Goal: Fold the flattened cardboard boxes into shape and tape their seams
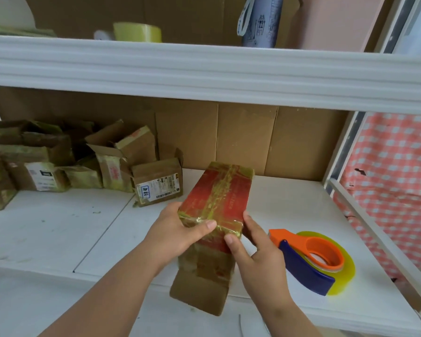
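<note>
Box: red-and-brown cardboard box (214, 203), folded into shape, held up over the front of the white shelf (58, 227); top face runs away from the viewer, a strip of yellowish tape along its middle seam and over the near edge.
Lower flap: brown flap hangs open under the near end (tape patches on it, wrinkled).
Left hand (178, 229): grip closed on the box's near left corner, thumb lying across the taped edge.
Right hand (255, 251): grip on the near right corner, thumb on the front face, fingers along the right side.
Tape dispenser (311, 259): orange and blue, yellow roll in it, lying on the shelf just right of the right hand, not touched.
Other boxes (156, 183): several folded, taped ones clustered at the back left of the shelf.
Upper shelf: spare tape roll (137, 31).
</note>
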